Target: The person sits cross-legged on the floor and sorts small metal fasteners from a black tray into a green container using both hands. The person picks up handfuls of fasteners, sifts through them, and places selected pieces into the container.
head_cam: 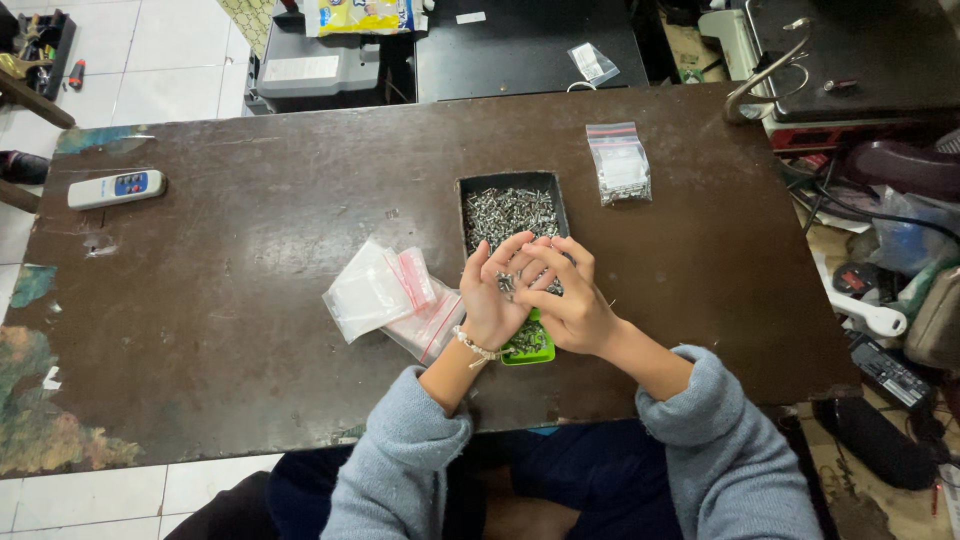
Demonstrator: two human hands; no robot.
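My left hand (490, 300) is cupped palm up over a small green tray (535, 352) and holds a few small metal screws (506, 284). My right hand (565, 295) rests against it, its fingertips picking at the screws in the left palm. Just beyond both hands a dark rectangular tray (470, 185) is filled with many silver screws. The green tray also holds screws and is partly hidden under my hands. Empty clear zip bags with red strips (385, 290) lie to the left of my left hand.
A filled zip bag of screws (620, 165) lies at the back right of the dark brown table (250, 280). A white remote control (117, 188) sits at the far left. Tools, cables and boxes crowd the floor on the right.
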